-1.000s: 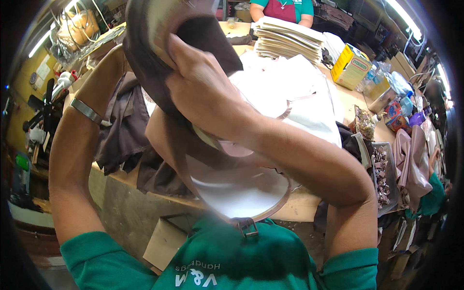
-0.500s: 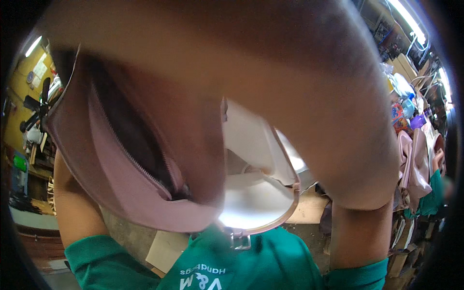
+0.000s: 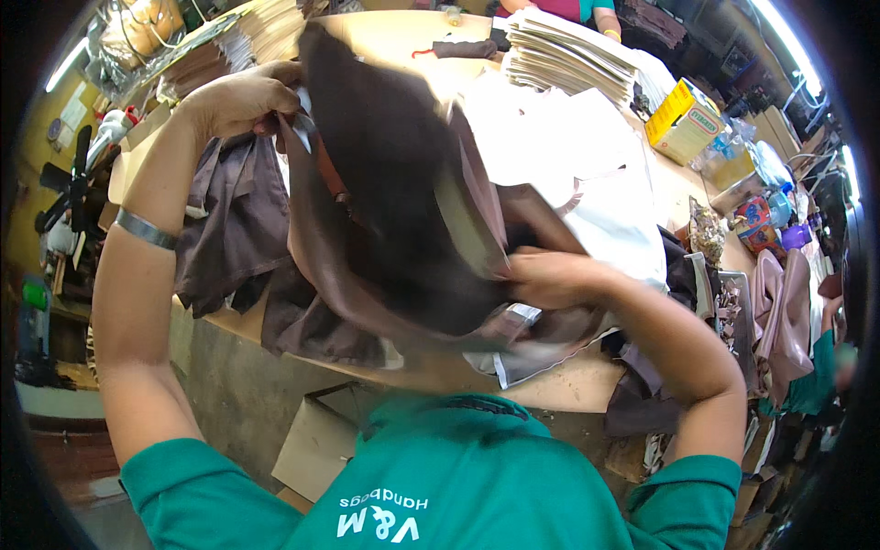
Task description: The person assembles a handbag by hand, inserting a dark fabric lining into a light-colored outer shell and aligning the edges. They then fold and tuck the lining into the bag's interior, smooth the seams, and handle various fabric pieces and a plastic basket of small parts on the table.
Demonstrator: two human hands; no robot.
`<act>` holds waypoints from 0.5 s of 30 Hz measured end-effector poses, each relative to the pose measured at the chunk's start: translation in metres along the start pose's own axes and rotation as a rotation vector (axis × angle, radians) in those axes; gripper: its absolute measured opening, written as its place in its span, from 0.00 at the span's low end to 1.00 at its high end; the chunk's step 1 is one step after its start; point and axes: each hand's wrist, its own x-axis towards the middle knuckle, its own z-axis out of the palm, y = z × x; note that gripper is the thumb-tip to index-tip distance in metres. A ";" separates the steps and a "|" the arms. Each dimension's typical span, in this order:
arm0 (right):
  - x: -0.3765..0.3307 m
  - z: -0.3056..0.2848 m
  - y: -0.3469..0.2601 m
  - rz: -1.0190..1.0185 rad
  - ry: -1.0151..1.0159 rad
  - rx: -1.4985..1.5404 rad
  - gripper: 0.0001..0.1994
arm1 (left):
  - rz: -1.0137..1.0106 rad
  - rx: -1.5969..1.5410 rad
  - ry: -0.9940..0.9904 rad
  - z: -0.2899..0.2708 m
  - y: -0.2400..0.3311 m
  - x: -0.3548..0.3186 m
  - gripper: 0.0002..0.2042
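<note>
A handbag [image 3: 394,183], dark brown inside with mauve-pink edges, hangs over the table and is smeared by motion. My left hand [image 3: 243,103], fingers curled, pinches its upper left edge near a white strip. Lower down on the other side, my right hand [image 3: 555,278] is closed on the bag's right edge. The bag's mouth seems spread between the two hands, though blur hides its zip and seams. Dark brown cloth pieces [image 3: 234,215] lie beside and below it on the left. White sheet material [image 3: 596,202] is spread out behind my right hand.
On the table [image 3: 394,371] stand a stack of pale sheets [image 3: 568,55] and a yellow box [image 3: 683,122]. Another person's arm [image 3: 605,20] shows at the far side. Pink material [image 3: 784,302] hangs at the right; a carton [image 3: 316,445] sits below the table edge.
The bag has come down and away from the view, which it nearly filled before. Its dark inside has replaced the pink zipped side, and both hands now show.
</note>
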 end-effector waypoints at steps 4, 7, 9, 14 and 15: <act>-0.020 -0.011 0.000 0.375 -0.239 0.067 0.23 | 0.054 0.247 -0.124 0.046 0.024 -0.016 0.33; -0.003 -0.011 -0.045 0.228 -0.219 -0.252 0.23 | 0.063 0.301 -0.103 0.054 0.014 -0.028 0.36; 0.008 -0.007 -0.055 0.271 -0.141 -0.366 0.25 | 0.043 0.357 -0.112 0.062 0.025 -0.035 0.39; 0.017 0.026 -0.032 0.285 0.065 -0.442 0.25 | 0.185 0.495 -0.148 0.077 0.017 -0.049 0.35; 0.022 0.022 -0.025 0.362 -0.015 -0.411 0.25 | 0.210 0.523 -0.135 0.080 0.015 -0.053 0.34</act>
